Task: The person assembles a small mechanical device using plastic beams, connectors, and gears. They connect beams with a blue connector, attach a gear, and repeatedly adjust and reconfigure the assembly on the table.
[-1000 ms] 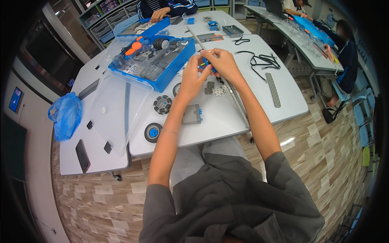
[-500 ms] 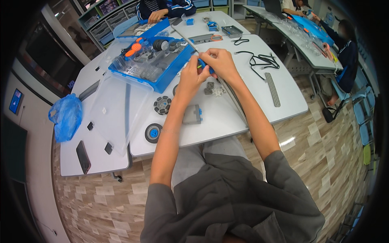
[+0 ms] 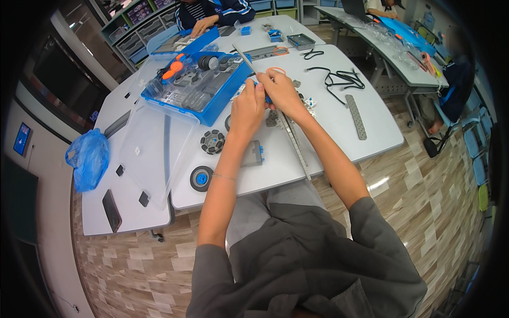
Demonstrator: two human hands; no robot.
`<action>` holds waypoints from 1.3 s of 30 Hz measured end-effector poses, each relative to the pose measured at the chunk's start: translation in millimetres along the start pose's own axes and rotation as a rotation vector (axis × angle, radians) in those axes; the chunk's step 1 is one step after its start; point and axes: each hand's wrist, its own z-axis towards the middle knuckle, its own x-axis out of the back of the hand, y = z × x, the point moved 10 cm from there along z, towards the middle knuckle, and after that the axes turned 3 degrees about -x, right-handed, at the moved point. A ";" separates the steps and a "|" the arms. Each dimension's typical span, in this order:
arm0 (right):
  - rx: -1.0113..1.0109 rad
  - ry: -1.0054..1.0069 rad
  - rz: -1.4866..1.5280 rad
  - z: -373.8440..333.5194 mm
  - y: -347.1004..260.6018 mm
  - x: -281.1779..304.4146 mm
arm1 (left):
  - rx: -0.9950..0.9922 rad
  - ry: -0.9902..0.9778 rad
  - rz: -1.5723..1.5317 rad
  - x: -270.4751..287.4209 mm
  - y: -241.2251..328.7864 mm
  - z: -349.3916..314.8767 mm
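Both my hands meet over the table's middle, around a long grey beam (image 3: 298, 146) that slants from the blue case down toward my lap. With its fingers wrapped around the beam, my right hand (image 3: 284, 93) is closed. My left hand (image 3: 248, 107) is closed too, its fingertips pressed at a small blue piece (image 3: 268, 99) against the beam; the fingers hide most of that piece. Under and beside the hands lie loose grey and white building parts (image 3: 309, 106). Near my left forearm are a grey block with blue edges (image 3: 253, 153), a black roller wheel (image 3: 212, 142) and a tyre with a blue hub (image 3: 201, 179).
An open blue parts case (image 3: 214, 108) stands left of my hands, its clear lid (image 3: 151, 153) hanging toward me. Black cables (image 3: 344, 79) and a grey perforated strip (image 3: 356, 117) lie right. A phone (image 3: 111, 210) and blue plastic bag (image 3: 87, 159) are left. Across sits another person (image 3: 204, 24).
The beam has turned a little, its near end now showing between my forearms. My hands have shifted slightly, covering more of the blue piece and uncovering white parts on the right.
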 end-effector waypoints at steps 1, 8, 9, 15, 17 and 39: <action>0.017 0.004 -0.008 -1.3 -3.6 -0.1 | -0.017 0.020 -0.005 3.5 1.8 -0.1; 0.092 0.036 -0.005 -7.9 -24.4 6.2 | -0.032 0.063 -0.125 9.4 12.8 1.0; 0.103 0.042 -0.002 -8.8 -26.7 6.9 | -0.036 0.061 -0.150 10.1 14.6 1.0; 0.104 0.058 0.011 -9.6 -29.5 9.7 | 0.026 0.028 -0.297 6.3 8.8 2.3; 0.108 0.041 0.007 -8.3 -27.8 8.5 | 0.067 -0.005 -0.333 2.2 0.7 1.6; -0.023 -0.265 0.149 8.5 -4.5 9.3 | 0.194 -0.065 -0.974 -0.4 -8.6 6.7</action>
